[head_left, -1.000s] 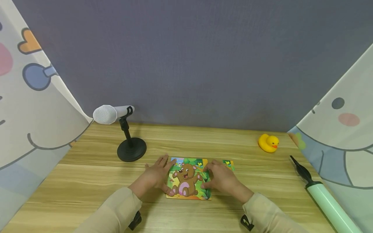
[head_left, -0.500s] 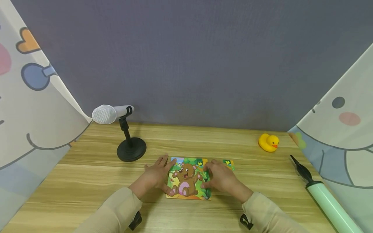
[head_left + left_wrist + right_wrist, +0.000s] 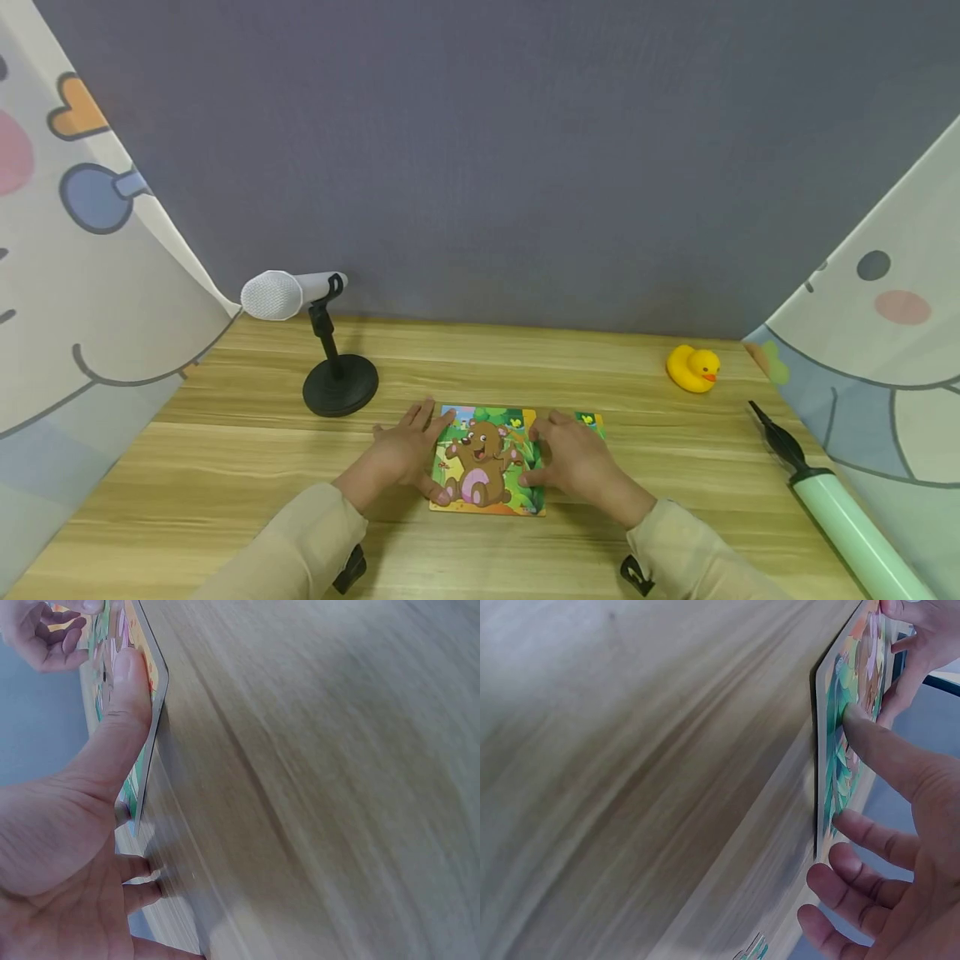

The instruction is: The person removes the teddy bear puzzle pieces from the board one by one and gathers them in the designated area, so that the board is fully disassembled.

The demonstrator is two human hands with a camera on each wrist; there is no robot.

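Observation:
A flat bear jigsaw puzzle [image 3: 480, 467] lies on the wooden table between both hands. My left hand [image 3: 397, 458] is at its left side, fingers spread, with the thumb [image 3: 129, 686] resting on the near left corner. At the right side, my right hand [image 3: 573, 462] touches the puzzle face with its thumb [image 3: 870, 735] and, farther up, its index fingertip, a wide gap between them. The other right fingers bend loosely beside the edge. A loose puzzle piece [image 3: 591, 421] with a yellow duckling lies beyond the right hand, which partly covers it.
A white microphone [image 3: 292, 293] on a black round-based stand [image 3: 341, 387] is at the back left. Toward the back right sits a yellow rubber duck [image 3: 692, 369]. A mint-green hand pump [image 3: 855, 529] lies along the right edge. A grey panel [image 3: 480, 167] rises behind the table.

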